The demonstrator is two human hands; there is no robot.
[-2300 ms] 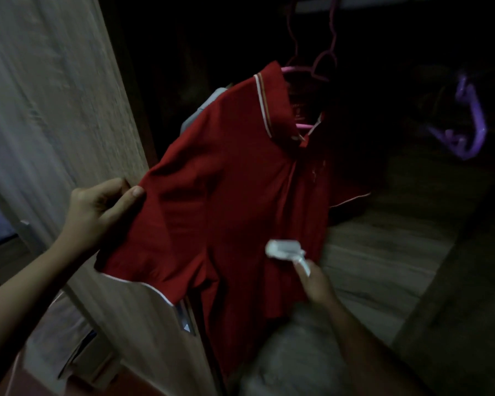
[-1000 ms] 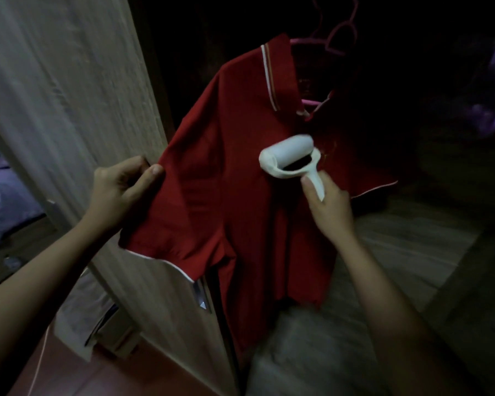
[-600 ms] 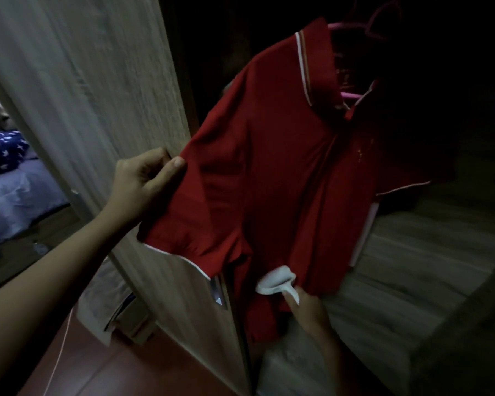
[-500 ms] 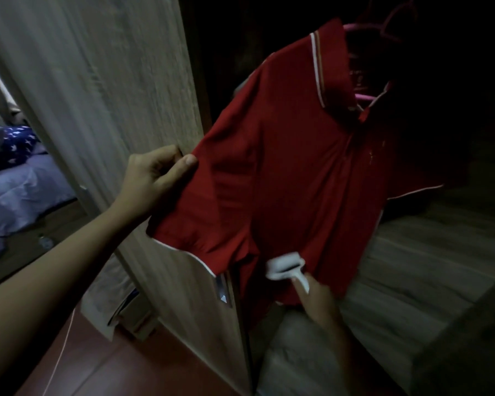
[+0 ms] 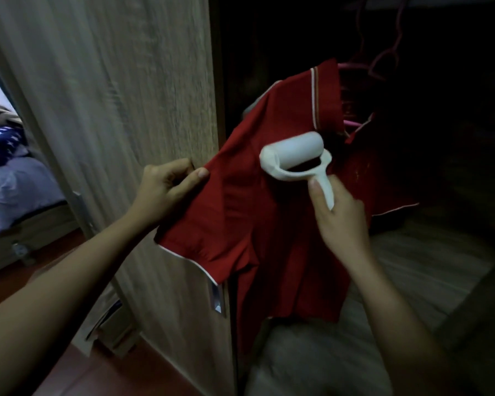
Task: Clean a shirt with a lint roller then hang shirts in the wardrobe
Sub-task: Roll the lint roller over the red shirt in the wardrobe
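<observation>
Red shirt (image 5: 240, 218), on pink hanger (image 5: 352, 123) in the wardrobe (image 5: 155, 95): left hand (image 5: 166, 190) is pinching the sleeve taut (flatter for rolling, I'd judge), right hand (image 5: 337, 221) is gripping the lint roller (image 5: 295, 151), pressing it below the collar.

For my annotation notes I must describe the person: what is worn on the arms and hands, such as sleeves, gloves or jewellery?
The left forearm and the right forearm are bare to the picture's edge; no sleeve shows. The left hand and the right hand wear no gloves, and no ring, watch or bracelet is visible, though the light is dim.
</observation>
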